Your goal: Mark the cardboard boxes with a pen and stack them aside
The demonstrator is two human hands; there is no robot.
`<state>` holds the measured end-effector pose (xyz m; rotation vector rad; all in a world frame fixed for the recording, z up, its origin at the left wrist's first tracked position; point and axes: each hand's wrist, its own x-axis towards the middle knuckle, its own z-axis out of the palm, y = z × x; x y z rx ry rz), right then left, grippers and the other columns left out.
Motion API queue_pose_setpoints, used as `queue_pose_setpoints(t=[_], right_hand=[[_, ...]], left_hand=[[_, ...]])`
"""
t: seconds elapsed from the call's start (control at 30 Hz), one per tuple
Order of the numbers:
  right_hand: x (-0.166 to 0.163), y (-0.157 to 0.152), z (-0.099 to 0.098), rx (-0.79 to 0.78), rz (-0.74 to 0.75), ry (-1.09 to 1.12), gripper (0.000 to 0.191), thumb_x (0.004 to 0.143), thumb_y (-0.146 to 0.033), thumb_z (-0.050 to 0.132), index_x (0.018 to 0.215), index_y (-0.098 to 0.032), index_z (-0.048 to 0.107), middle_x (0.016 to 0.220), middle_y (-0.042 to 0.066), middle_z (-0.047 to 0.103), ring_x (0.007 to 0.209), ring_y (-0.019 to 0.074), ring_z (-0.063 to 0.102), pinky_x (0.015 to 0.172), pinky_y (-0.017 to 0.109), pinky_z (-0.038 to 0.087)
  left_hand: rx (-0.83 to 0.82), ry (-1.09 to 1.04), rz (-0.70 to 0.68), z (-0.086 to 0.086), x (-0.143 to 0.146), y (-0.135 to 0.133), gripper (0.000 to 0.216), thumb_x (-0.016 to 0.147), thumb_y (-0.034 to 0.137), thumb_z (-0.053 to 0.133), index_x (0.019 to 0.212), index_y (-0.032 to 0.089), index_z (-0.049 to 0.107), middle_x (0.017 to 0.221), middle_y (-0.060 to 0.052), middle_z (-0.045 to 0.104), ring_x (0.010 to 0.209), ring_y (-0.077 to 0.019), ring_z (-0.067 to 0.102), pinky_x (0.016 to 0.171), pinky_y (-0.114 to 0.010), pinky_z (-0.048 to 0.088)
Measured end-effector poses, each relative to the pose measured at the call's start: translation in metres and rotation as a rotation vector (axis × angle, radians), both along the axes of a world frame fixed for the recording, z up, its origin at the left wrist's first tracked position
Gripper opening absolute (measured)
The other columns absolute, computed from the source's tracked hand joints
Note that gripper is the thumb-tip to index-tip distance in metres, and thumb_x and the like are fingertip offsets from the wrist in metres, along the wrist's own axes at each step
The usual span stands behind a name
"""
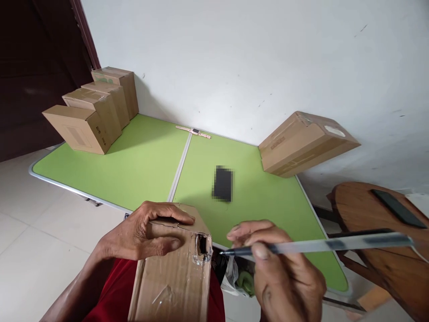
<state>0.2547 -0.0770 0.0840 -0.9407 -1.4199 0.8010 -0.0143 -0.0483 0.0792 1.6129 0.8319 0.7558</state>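
My left hand point(147, 232) grips the upper edge of a cardboard box point(174, 281), fingers over the top and thumb on the near face. The box rests against my lap, with clear tape on it. A torn hole point(202, 245) shows at its upper right corner. In my right hand point(281, 268) is a pen point(301, 246) with a translucent barrel, pinched between thumb and fingers. Its dark tip points left, close to the hole but apart from the box.
On the green folding table point(144, 156) several cardboard boxes point(97, 107) stand at the left. Another carton point(304, 143) leans at the right. A pink-strapped watch point(195, 131) lies by the wall, a pixelated dark object point(223, 184) mid-table. A brown wooden table point(355, 201) holds a dark phone-like slab point(398, 208).
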Motion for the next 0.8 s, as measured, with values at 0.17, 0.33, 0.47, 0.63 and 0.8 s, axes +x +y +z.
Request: queue_pose_setpoints(t=[0.17, 0.33, 0.47, 0.63, 0.8], right_hand=[[-0.001, 0.086, -0.012, -0.384, -0.031, -0.501, 0.033, 0.11, -0.045, 0.044, 0.098, -0.02, 0.062, 0.078, 0.002, 0.066, 0.065, 0.018, 0.065, 0.054, 0.028, 0.053], [-0.042, 0.181, -0.061, -0.675, -0.006, -1.068, 0.021, 0.108, -0.031, 0.058, 0.108, -0.014, 0.07, 0.105, 0.009, 0.074, 0.091, 0.0209, 0.072, 0.084, 0.039, 0.061], [-0.063, 0.207, -0.093, -0.767, 0.005, -1.184, 0.033, 0.102, -0.039, 0.07, 0.128, -0.018, 0.067, 0.129, 0.01, 0.069, 0.109, 0.0244, 0.071, 0.093, 0.046, 0.062], [-0.064, 0.212, -0.106, -0.787, 0.006, -1.217, 0.034, 0.102, -0.038, 0.069, 0.13, -0.018, 0.067, 0.132, 0.011, 0.068, 0.112, 0.0257, 0.07, 0.096, 0.047, 0.061], [-0.058, 0.203, -0.099, -0.765, -0.102, -1.166, 0.033, 0.103, -0.041, 0.068, 0.128, -0.019, 0.067, 0.129, 0.009, 0.07, 0.109, 0.0246, 0.071, 0.095, 0.047, 0.061]], left_hand=[[-0.071, -0.066, 0.008, -0.003, 0.0, -0.003, 0.036, 0.094, 0.019, 0.073, 0.13, 0.022, 0.074, 0.134, -0.011, 0.073, 0.127, -0.0283, 0.071, 0.109, -0.039, 0.06], [-0.131, -0.146, 0.047, -0.01, -0.001, -0.01, 0.032, 0.098, 0.027, 0.072, 0.13, 0.023, 0.072, 0.139, -0.013, 0.069, 0.134, -0.032, 0.067, 0.109, -0.045, 0.061], [-0.113, -0.176, 0.112, -0.02, -0.001, -0.016, 0.033, 0.098, 0.034, 0.074, 0.13, 0.027, 0.07, 0.137, -0.011, 0.069, 0.134, -0.0305, 0.065, 0.108, -0.043, 0.062], [-0.127, -0.148, 0.194, -0.022, 0.002, -0.021, 0.035, 0.096, 0.046, 0.076, 0.127, 0.031, 0.072, 0.136, -0.008, 0.07, 0.134, -0.0307, 0.065, 0.108, -0.041, 0.06], [-0.106, -0.092, 0.224, -0.021, 0.0, -0.021, 0.037, 0.095, 0.051, 0.075, 0.127, 0.033, 0.074, 0.137, -0.007, 0.072, 0.138, -0.0318, 0.063, 0.111, -0.042, 0.059]])
